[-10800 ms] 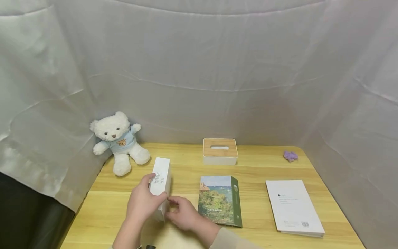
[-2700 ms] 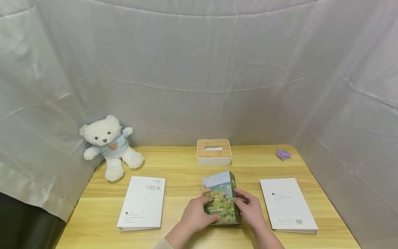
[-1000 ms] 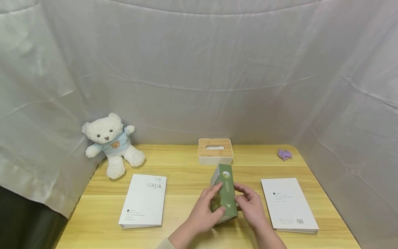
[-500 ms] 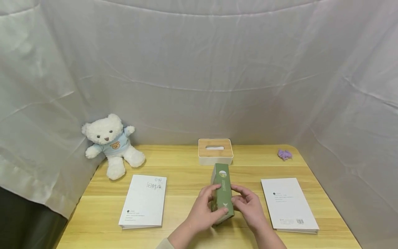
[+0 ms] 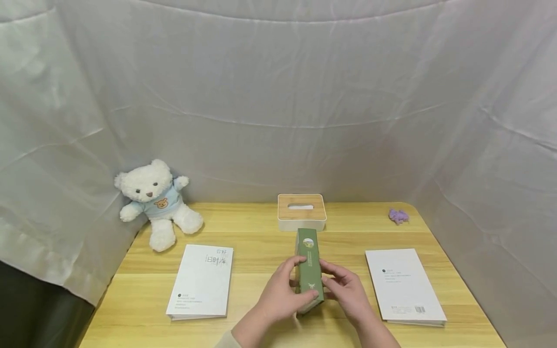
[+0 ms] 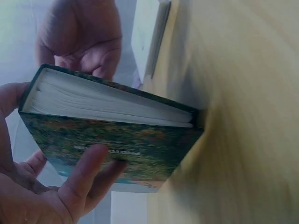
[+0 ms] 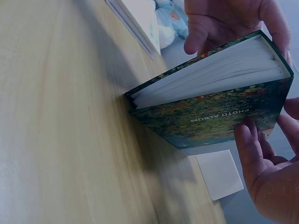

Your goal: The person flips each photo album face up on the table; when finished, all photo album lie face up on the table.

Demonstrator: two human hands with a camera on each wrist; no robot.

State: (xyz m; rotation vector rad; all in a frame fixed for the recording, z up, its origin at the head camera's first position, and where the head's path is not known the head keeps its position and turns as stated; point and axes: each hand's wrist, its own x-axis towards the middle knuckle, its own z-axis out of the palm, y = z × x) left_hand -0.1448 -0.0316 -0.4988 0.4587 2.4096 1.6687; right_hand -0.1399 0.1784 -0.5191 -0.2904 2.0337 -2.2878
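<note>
A photo album [image 5: 309,270] stands near the middle front with its green spine facing up and its fore edge down on the wooden table. Its painted cover [image 6: 107,135] and white page block [image 6: 93,95] show in the left wrist view. My left hand [image 5: 280,293] grips it from the left, thumb on the spine's near end and fingers against the cover. From the right, my right hand [image 5: 348,290] holds the other cover, with thumb and index finger close to the spine. The right wrist view shows fingertips [image 7: 245,133] pressed on the painted cover.
One white album [image 5: 202,282] lies flat on the left, another white album [image 5: 404,286] on the right. Behind stand a wood-topped tissue box [image 5: 301,217] and a white teddy bear [image 5: 158,203]. A small purple item [image 5: 398,216] sits at the back right.
The left white album, earlier held upright, now lies flat. Both hands have moved to the photo album, which has been raised from lying flat to spine-up and shifted slightly left.
</note>
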